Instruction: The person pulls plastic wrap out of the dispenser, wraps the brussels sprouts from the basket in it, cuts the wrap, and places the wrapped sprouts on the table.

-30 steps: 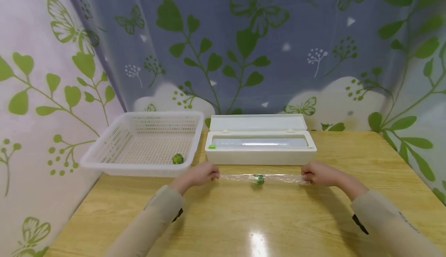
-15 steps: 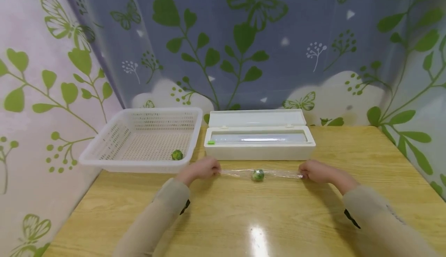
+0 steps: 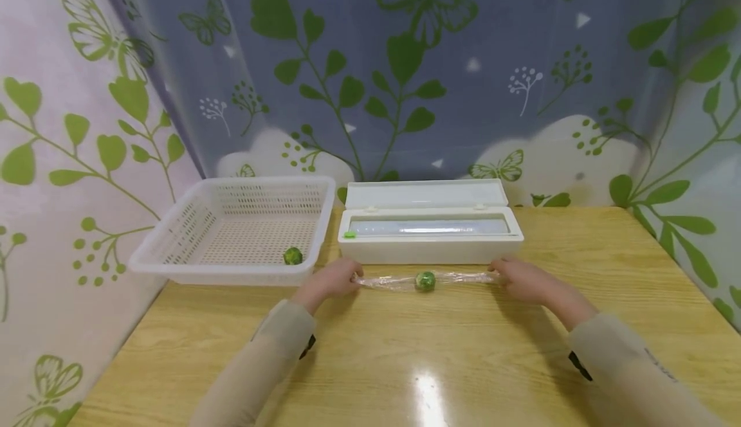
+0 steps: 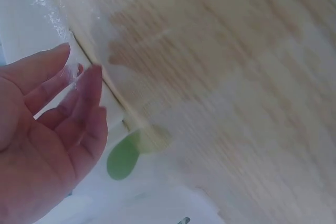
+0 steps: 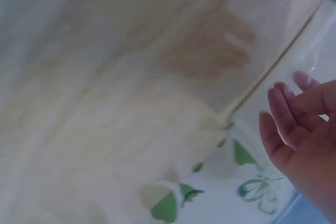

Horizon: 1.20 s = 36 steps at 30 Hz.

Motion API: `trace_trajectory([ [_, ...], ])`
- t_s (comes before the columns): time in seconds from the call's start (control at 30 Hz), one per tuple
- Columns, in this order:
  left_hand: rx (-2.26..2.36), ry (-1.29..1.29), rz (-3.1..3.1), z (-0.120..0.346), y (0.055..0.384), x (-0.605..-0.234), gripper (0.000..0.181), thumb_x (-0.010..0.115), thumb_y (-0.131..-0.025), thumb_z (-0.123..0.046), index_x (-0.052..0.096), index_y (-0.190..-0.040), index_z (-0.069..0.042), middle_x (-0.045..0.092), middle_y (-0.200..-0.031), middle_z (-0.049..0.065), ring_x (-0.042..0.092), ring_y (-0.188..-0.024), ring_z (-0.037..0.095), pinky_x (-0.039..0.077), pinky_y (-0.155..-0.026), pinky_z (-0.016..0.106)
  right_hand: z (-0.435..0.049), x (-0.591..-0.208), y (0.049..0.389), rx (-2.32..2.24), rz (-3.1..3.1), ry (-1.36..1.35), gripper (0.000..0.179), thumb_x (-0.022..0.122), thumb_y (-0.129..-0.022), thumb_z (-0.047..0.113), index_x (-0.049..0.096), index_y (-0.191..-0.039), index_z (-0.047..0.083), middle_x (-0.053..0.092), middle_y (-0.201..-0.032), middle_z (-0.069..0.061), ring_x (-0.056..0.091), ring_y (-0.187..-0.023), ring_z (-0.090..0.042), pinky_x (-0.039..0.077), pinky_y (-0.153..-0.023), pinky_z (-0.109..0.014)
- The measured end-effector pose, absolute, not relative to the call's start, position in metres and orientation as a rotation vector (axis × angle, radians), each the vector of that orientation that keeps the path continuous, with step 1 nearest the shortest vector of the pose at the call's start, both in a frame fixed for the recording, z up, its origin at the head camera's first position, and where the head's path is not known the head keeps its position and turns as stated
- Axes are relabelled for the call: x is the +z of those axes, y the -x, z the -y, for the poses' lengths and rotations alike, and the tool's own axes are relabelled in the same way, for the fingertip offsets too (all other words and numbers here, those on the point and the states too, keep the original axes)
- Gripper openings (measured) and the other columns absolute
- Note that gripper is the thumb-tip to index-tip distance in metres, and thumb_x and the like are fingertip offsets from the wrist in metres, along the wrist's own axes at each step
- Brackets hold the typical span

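Observation:
A strip of clear plastic wrap (image 3: 389,281) runs sideways between both hands, gathered narrow on each side of a small round green-and-white ball (image 3: 425,281), which looks like a Brussels sprout. My left hand (image 3: 338,277) holds the wrap's left end at the fingertips; in the left wrist view its fingers (image 4: 84,129) are loosely bent, with the film running in beside the thumb. Over on the other end, my right hand (image 3: 523,280) holds the film by thumb and fingertips. Its fingers (image 5: 286,129) curve softly in the right wrist view.
Behind the wrapped ball stands a white dispenser box (image 3: 431,250), lid up, with a roll of film (image 3: 382,227) and a green slider (image 3: 349,235) inside. To the left is a white perforated basket (image 3: 231,276) holding another green ball (image 3: 292,256). All stand on a wooden table (image 3: 370,363).
The wrapped ball has shifted slightly toward the dispenser box, and the film beside it is gathered narrower. The fingers of both hands have loosened from tight curls. The basket and box stay put.

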<state>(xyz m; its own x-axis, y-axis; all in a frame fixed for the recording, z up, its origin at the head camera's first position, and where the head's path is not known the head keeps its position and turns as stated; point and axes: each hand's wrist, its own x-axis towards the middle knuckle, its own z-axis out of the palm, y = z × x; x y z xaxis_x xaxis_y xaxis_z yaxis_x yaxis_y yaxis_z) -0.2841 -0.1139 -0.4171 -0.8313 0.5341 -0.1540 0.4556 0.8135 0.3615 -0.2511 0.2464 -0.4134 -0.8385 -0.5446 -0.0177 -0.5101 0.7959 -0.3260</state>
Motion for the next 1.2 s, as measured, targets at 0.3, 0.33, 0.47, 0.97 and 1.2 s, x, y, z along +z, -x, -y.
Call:
trace_trajectory([
  [0.3,0.414,-0.843,-2.825,0.112,0.277,-0.407,0.028,0.058,-0.084,-0.014,0.057,-0.108,0.002,0.058,-0.105,0.014,0.054,-0.098,0.028,0.042,-0.084,0.037,-0.198,-0.402,0.26,-0.202,-3.099,1.122,0.019,0.063,-0.078,0.002,0.06,-0.097,-0.001,0.059,-0.092,-0.012,0.057,-0.085,-0.027,0.046,-0.072,-0.038],
  [0.33,0.429,-0.858,-2.826,0.111,0.276,-0.404,0.028,0.059,-0.084,-0.015,0.057,-0.108,0.001,0.058,-0.105,0.014,0.054,-0.097,0.028,0.042,-0.084,0.038,-0.191,-0.401,0.261,-0.206,-3.087,1.148,0.021,0.065,-0.077,0.004,0.061,-0.097,-0.001,0.06,-0.092,-0.011,0.057,-0.084,-0.027,0.046,-0.072,-0.038],
  [0.47,0.512,-0.953,-2.841,0.105,0.269,-0.398,0.027,0.061,-0.083,-0.015,0.058,-0.104,0.003,0.059,-0.101,0.015,0.055,-0.092,0.028,0.044,-0.08,0.038,-0.164,-0.402,0.266,-0.235,-2.986,1.21,0.031,0.067,-0.077,0.013,0.059,-0.103,-0.002,0.059,-0.096,-0.012,0.056,-0.088,-0.028,0.045,-0.077,-0.039],
  [0.97,0.728,-0.996,-2.747,0.096,0.248,-0.404,0.024,0.057,-0.086,-0.018,0.061,-0.1,0.001,0.062,-0.094,0.01,0.057,-0.085,0.02,0.046,-0.074,0.03,-0.141,-0.421,0.277,-0.189,-2.872,1.253,0.025,0.072,-0.072,0.012,0.059,-0.092,0.003,0.057,-0.081,-0.005,0.055,-0.075,-0.021,0.045,-0.067,-0.036],
  [1.2,0.756,-1.084,-2.682,0.09,0.237,-0.404,0.025,0.058,-0.086,-0.016,0.06,-0.101,0.003,0.063,-0.093,0.01,0.059,-0.084,0.018,0.046,-0.075,0.028,-0.149,-0.424,0.277,-0.629,-2.863,1.199,0.032,0.068,-0.078,0.021,0.06,-0.099,-0.001,0.06,-0.088,-0.005,0.056,-0.079,-0.018,0.046,-0.068,-0.034],
])
